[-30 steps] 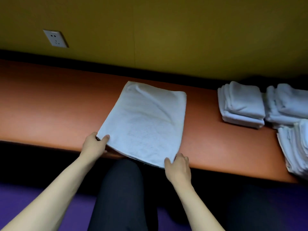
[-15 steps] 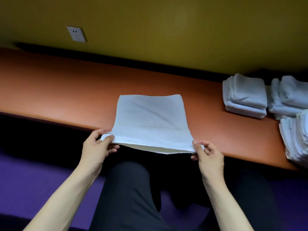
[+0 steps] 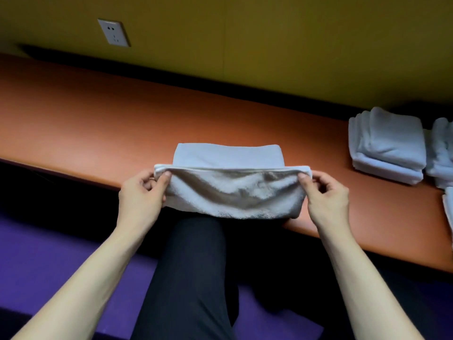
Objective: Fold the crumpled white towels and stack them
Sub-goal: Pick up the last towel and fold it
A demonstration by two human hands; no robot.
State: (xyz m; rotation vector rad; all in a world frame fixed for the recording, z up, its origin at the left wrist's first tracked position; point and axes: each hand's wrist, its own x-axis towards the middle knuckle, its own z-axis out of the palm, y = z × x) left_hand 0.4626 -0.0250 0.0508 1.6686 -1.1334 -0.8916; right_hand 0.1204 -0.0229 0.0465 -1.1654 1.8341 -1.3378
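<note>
A white towel (image 3: 230,190) lies at the front edge of the orange table (image 3: 98,123), with its near half lifted and curling over toward the far half. My left hand (image 3: 142,195) pinches the towel's raised left corner. My right hand (image 3: 326,195) pinches the raised right corner. The far part of the towel (image 3: 228,154) rests flat on the table. A stack of folded white towels (image 3: 387,146) sits at the right.
More folded white towels (image 3: 443,153) lie at the far right edge, partly cut off. A yellow wall with a white socket (image 3: 113,32) runs behind the table. My dark-trousered legs (image 3: 191,278) and a purple floor (image 3: 49,261) are below the table edge.
Both hands gripped the towel's near corners, squared the towel to the table edge, then lifted the near edge up and forward over the far half.
</note>
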